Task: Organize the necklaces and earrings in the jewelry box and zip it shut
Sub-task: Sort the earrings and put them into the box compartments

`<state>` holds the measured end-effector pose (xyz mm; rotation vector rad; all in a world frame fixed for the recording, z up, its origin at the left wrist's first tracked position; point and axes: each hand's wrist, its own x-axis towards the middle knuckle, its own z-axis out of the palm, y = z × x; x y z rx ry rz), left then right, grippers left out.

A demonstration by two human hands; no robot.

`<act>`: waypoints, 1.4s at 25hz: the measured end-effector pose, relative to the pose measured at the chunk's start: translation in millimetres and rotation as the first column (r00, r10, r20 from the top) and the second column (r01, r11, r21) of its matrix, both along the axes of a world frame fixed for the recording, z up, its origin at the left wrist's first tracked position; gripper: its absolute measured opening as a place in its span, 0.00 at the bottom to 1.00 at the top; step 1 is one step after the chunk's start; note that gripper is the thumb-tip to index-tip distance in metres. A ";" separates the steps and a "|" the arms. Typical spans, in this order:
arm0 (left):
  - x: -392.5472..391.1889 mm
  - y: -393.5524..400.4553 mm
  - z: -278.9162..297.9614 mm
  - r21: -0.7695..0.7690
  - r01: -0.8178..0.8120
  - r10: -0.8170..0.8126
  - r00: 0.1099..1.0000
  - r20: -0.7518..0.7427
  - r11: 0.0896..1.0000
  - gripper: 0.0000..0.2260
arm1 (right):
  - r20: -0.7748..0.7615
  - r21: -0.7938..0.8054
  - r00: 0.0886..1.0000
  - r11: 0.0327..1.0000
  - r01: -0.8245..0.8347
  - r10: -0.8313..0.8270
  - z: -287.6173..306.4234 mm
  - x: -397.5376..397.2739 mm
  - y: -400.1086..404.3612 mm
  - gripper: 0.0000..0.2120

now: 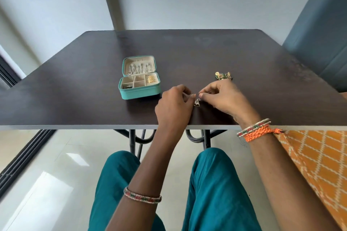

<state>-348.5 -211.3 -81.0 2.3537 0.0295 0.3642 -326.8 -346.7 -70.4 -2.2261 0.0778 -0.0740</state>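
A teal jewelry box (139,93) lies open on the dark table (75,99), left of my hands. Silver chains hang inside its lid (139,67); gold pieces fill its right compartment (151,79). Between my hands hangs a small silver earring (197,102) with a triangular drop. My left hand (173,107) and my right hand (223,99) both pinch it at its top, just above the table near the front edge. A pair of gold and green earrings (223,76) lies on the table behind my right hand.
A blue-grey chair (323,39) stands at the table's far right. The table's front edge (75,127) runs just below my wrists. Orange patterned cloth (317,165) hangs at my right side, and my knees in teal trousers sit under the table.
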 end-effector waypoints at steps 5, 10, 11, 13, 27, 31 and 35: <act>4.2 -2.2 0.3 0.083 -0.014 0.017 0.999 -0.034 0.996 0.06 | -0.023 -0.057 0.999 0.997 -0.044 0.043 2.7 -1.6 8.4 0.01; 3.5 2.3 -3.1 -0.026 0.007 -0.008 1.000 -0.017 1.000 0.06 | 0.026 -0.045 0.996 0.996 -0.080 0.081 5.3 -2.1 7.2 0.06; 4.2 4.6 -5.0 -0.092 0.023 -0.023 1.000 -0.008 0.995 0.06 | 0.031 -0.032 0.995 0.995 -0.092 0.093 5.7 -2.3 6.0 0.07; 4.7 9.8 -6.5 -0.246 0.054 -0.052 0.999 0.016 0.968 0.06 | 0.029 -0.001 0.993 0.994 -0.111 0.111 7.8 -3.5 4.6 0.07; -43.7 43.5 43.1 -0.618 0.325 -0.320 0.939 0.123 0.716 0.07 | 0.147 0.296 0.958 0.913 -0.281 0.247 59.7 -59.2 19.2 0.10; -61.9 52.2 56.0 -0.604 0.350 -0.339 0.931 0.138 0.716 0.09 | 0.196 0.328 0.937 0.881 -0.340 0.288 66.2 -76.7 22.3 0.15; -72.1 58.2 64.4 -0.588 0.380 -0.349 0.921 0.173 0.714 0.11 | 0.227 0.365 0.920 0.848 -0.384 0.319 70.8 -85.5 25.4 0.19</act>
